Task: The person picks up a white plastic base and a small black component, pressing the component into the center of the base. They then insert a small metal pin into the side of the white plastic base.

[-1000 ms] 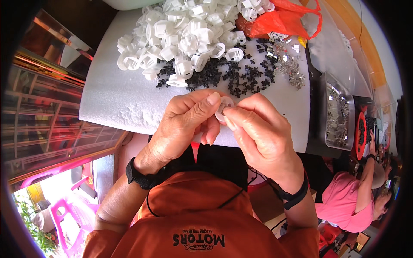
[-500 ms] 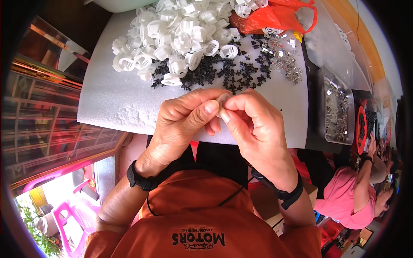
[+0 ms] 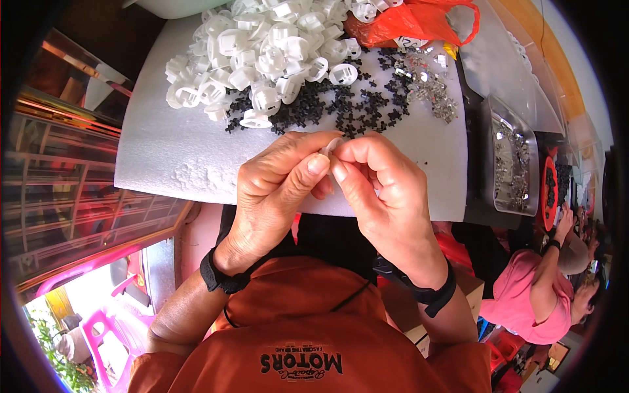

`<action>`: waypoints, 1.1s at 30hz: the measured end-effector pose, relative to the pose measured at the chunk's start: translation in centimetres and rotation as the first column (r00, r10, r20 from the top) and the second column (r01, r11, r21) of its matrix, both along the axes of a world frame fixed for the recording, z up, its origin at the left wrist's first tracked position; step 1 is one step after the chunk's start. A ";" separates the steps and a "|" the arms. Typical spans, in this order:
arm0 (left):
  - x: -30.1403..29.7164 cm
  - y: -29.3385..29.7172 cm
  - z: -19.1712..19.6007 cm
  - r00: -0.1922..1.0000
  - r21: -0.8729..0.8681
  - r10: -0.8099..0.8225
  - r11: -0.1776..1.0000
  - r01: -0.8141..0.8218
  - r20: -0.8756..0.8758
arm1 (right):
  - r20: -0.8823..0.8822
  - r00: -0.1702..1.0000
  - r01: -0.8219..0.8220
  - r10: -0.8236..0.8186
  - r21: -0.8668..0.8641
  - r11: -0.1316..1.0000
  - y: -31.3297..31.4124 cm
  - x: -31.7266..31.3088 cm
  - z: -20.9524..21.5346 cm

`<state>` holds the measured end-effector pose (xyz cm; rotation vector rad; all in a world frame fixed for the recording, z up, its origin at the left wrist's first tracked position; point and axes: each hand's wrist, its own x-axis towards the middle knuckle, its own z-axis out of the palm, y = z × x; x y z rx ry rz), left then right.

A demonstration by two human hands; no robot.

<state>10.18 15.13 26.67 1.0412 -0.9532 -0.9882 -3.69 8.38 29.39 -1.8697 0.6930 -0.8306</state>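
I pinch a small white piece between both thumbs and fingers. My left hand and right hand meet just in front of the pile.

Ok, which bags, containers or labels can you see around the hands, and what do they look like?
Orange plastic bag: far edge of the white foam sheet, crumpled, a white label on it.
Metal tray: right of the sheet, rectangular, holding small shiny metal parts.
Red dish: right of the tray, holding dark bits.
No screens or signs.
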 end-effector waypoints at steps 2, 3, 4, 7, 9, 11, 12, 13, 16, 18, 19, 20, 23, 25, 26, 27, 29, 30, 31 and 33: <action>-0.2 0.1 0.0 1.000 0.007 0.009 1.000 -0.009 0.018 | 0.009 1.000 0.001 -0.001 0.021 1.000 -0.1 0.2 -0.1; -0.3 0.1 0.0 0.999 -0.004 0.032 0.999 -0.031 0.028 | 0.017 1.000 0.002 -0.003 0.039 0.999 -0.1 0.3 -0.2; -0.4 0.0 0.0 0.998 -0.015 0.054 0.998 -0.054 0.038 | 0.016 1.000 0.005 -0.005 0.038 0.999 -0.1 0.4 -0.4; -0.3 0.0 0.2 0.990 0.016 0.088 0.996 -0.090 0.113 | 0.048 0.999 0.015 -0.021 0.129 0.992 -0.1 0.6 -0.5; -0.3 0.1 0.0 0.996 0.016 0.073 0.997 -0.074 0.054 | 0.086 0.996 -0.049 0.022 0.329 0.943 0.0 0.5 0.8; -0.2 0.2 -0.1 0.998 0.016 0.060 0.998 -0.059 -0.005 | 0.091 0.995 -0.066 0.036 0.350 0.934 0.1 0.3 1.2; -0.3 0.2 0.0 0.998 0.011 0.058 0.998 -0.058 -0.001 | 0.095 0.994 -0.079 0.046 0.372 0.925 0.1 0.2 1.3; -0.4 0.2 0.1 0.998 0.006 0.056 0.998 -0.056 0.003 | 0.094 0.995 -0.077 0.046 0.371 0.925 0.1 0.2 1.3; -0.7 0.2 0.3 0.991 0.005 0.096 0.995 -0.097 0.096 | 0.084 0.996 -0.055 0.026 0.364 0.930 0.1 0.3 0.8; -0.6 0.1 0.3 0.992 0.011 0.083 0.996 -0.085 0.097 | 0.043 0.998 -0.054 0.042 0.346 0.937 -0.1 0.2 0.8; -0.6 0.1 0.3 0.993 0.020 0.071 0.997 -0.073 0.099 | 0.041 0.998 -0.055 0.044 0.344 0.937 -0.3 0.0 1.0; -0.6 0.2 0.4 0.993 0.017 0.073 0.997 -0.075 0.096 | -0.006 0.995 -0.088 0.095 0.322 0.943 -0.8 -0.4 1.3; -0.5 0.4 0.6 1.000 0.096 0.013 0.995 -0.012 -0.015 | -0.162 0.983 -0.045 0.087 0.248 0.968 -2.9 -2.2 4.0; -0.3 0.3 0.5 0.990 0.066 0.032 0.998 -0.023 -0.135 | -0.317 0.947 -0.022 0.059 0.120 0.993 -4.9 -3.7 4.5; -0.3 0.1 0.6 0.984 0.059 0.041 0.998 -0.031 -0.173 | -0.412 0.910 -0.016 0.046 0.076 0.997 -5.9 -4.3 4.2; -0.3 0.1 0.7 0.983 0.054 0.038 0.998 -0.029 -0.177 | -0.416 0.908 -0.014 0.042 0.071 0.997 -6.2 -4.3 4.1; -0.2 0.5 1.4 0.963 0.094 0.058 0.995 -0.034 -0.264 | -0.603 0.797 -0.097 0.001 -0.127 0.987 -6.7 -4.3 4.1; -0.2 0.7 1.7 0.962 0.090 0.058 0.995 -0.035 -0.266 | -0.599 0.801 -0.142 0.013 -0.170 0.975 -6.8 -4.1 4.1; -0.1 0.9 2.0 0.967 0.083 0.073 0.995 -0.054 -0.242 | -0.600 0.800 -0.144 0.012 -0.173 0.974 -7.0 -4.0 3.9; 0.2 1.3 2.8 0.971 0.070 0.090 0.995 -0.076 -0.220 | -0.645 0.764 -0.229 0.001 -0.270 0.935 -7.5 -3.8 3.3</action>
